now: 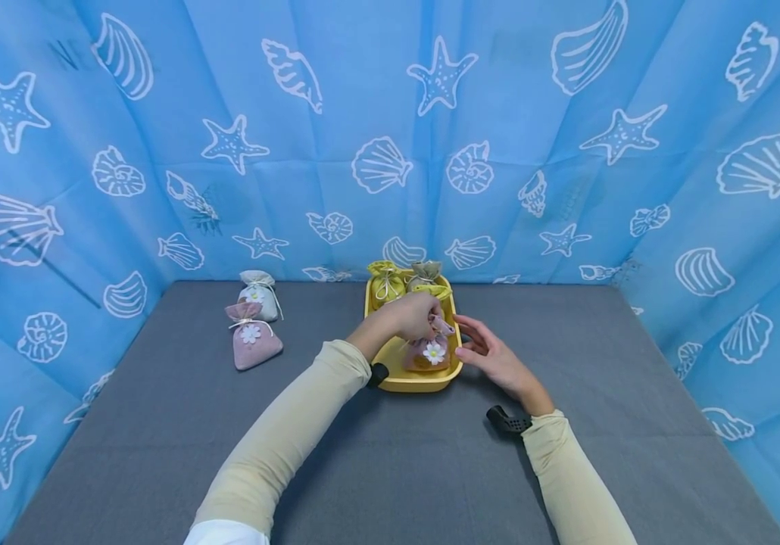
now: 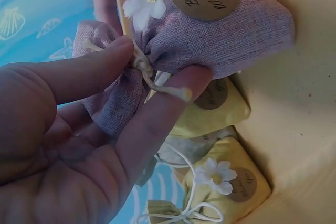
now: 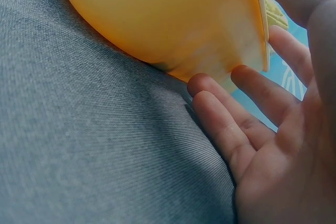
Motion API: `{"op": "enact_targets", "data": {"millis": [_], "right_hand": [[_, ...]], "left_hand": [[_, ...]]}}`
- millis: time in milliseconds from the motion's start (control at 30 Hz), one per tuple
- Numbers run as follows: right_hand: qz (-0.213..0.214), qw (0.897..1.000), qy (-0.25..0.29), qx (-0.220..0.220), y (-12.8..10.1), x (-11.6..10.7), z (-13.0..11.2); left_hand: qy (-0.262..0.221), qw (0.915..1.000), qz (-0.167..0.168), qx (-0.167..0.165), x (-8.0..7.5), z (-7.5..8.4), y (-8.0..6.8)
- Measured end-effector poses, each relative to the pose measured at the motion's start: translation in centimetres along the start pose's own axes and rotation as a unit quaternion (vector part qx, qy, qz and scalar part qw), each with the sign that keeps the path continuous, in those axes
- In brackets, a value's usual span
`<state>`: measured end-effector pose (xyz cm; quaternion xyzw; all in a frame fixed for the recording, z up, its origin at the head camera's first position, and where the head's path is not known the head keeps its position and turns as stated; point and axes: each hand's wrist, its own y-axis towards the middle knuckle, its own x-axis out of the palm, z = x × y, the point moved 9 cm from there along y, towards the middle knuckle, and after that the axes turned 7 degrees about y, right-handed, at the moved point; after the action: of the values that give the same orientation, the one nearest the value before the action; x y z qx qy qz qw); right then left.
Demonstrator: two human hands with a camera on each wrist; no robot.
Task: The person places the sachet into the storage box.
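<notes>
My right hand (image 1: 492, 357) lies open on the grey table (image 1: 158, 454), fingers relaxed against the outside wall of the yellow tray (image 1: 424, 381); its wrist view shows only that wall, nothing inside. My left hand (image 1: 412, 316) pinches the tied neck of a purple pouch (image 1: 429, 353) between thumb and fingers, the pouch resting in the near end of the tray, its top hidden under my knuckles from above. Behind it sit yellow pouches (image 1: 386, 282), partly covered by my hand. Well apart to the left, a pink pouch (image 1: 252, 338) and a white pouch (image 1: 260, 294) lie on the table, just beside each other.
</notes>
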<state>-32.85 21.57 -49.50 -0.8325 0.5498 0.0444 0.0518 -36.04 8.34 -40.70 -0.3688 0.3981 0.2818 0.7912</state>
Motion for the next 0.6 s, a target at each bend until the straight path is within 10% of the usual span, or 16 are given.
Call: {"op": "enact_targets", "data": {"millis": [600], "right_hand": [[0.006, 1.000, -0.005, -0.007, 0.1, 0.0, 0.0]], "left_hand": [[-0.051, 0.9930, 0.098, 0.041, -2.6, -0.8, -2.9]]}}
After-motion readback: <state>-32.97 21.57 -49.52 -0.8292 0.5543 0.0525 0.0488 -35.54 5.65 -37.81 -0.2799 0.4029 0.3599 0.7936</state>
